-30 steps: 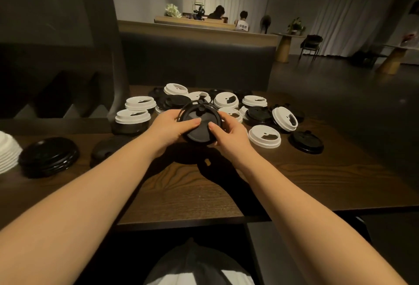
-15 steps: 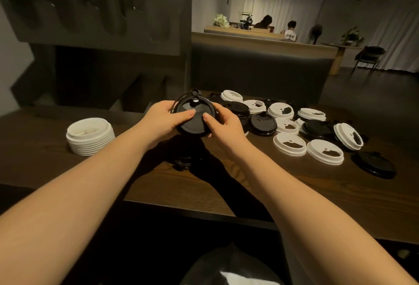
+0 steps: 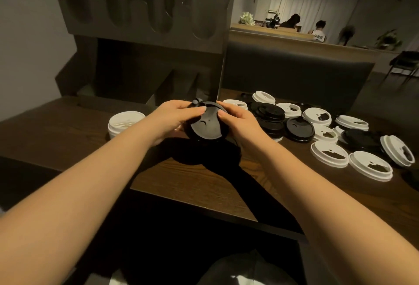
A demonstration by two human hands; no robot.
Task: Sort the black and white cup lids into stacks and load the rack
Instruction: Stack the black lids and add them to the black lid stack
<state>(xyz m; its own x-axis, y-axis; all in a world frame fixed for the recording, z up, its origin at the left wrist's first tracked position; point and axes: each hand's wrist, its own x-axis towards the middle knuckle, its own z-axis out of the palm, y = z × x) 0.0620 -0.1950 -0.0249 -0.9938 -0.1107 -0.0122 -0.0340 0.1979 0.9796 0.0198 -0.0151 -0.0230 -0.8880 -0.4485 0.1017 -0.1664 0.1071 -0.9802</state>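
Holding: I have a black lid stack (image 3: pixel 207 126) between both hands, lifted just above the table (image 3: pixel 204 178).
Left hand (image 3: pixel 174 118): curled round the stack's left rim, thumb laid across the top lid.
Right hand (image 3: pixel 238 121): curled round the right rim, thumb on top beside my left thumb.
Stack facing: the top face tips toward me; its sip plug points away, past my fingertips. Lids are round, so the only long axis is the stack's height, tilted back from upright.
Rack (image 3: pixel 145 19): straight beyond my hands, its scooped slots above them.
Doing it well: I judge the stack should be squeezed evenly from both sides so no lid slips out, rims squared up before it goes to a slot, then fed in along the stack's axis.
White stack (image 3: pixel 125 123): just left of my left hand, on the table.
Loose lids (image 3: pixel 328 153): black and white ones scattered to the right of my right hand, still unsorted, so plenty of the job looks left.
Unsure: how many lids I hold is hidden by my fingers.
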